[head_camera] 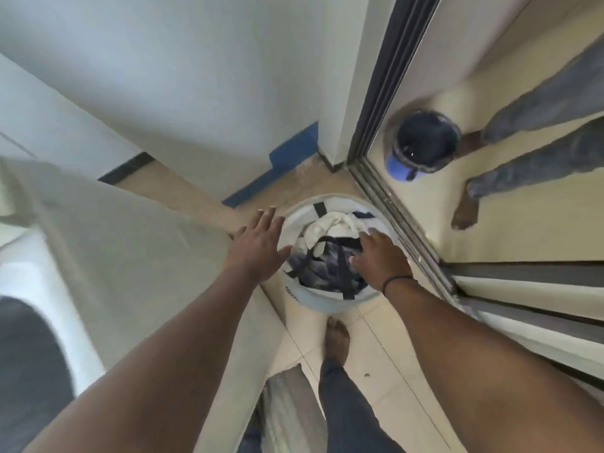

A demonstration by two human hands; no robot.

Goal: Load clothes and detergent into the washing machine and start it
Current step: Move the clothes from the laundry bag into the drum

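Note:
A round white laundry basket (295,291) stands on the tiled floor straight ahead, filled with white and dark clothes (330,230). My right hand (380,259) reaches into the basket and its fingers lie on the dark clothes on the right side. My left hand (260,245) hovers with spread fingers over the basket's left rim and holds nothing. The white washing machine (23,266) is at the left edge, blurred, with its dark opening at the lower left and a pale raised lid (114,237) beside my left arm.
My bare foot (338,335) stands just in front of the basket. A metal-framed glass panel (379,93) runs along the right; in it show a dark bucket with a blue base (425,142) and jeans-clad legs (536,158). White walls close off the corner behind.

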